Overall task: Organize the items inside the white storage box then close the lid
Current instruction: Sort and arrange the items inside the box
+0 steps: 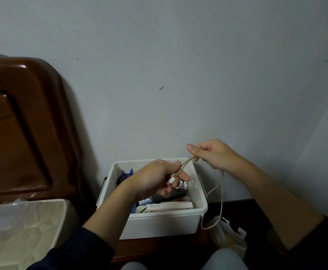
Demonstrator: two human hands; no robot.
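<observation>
Above box [197,195], hands pinch cable [221,193]

This is a bedroom in a home. A shiny brown wooden headboard [19,121] stands against the plain wall [178,55], far left of the fingers, with a soft quilted mattress [22,227] below it (partly under clear plastic).

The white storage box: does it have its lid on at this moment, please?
No, the white storage box stands open, its contents visible from above.
</observation>
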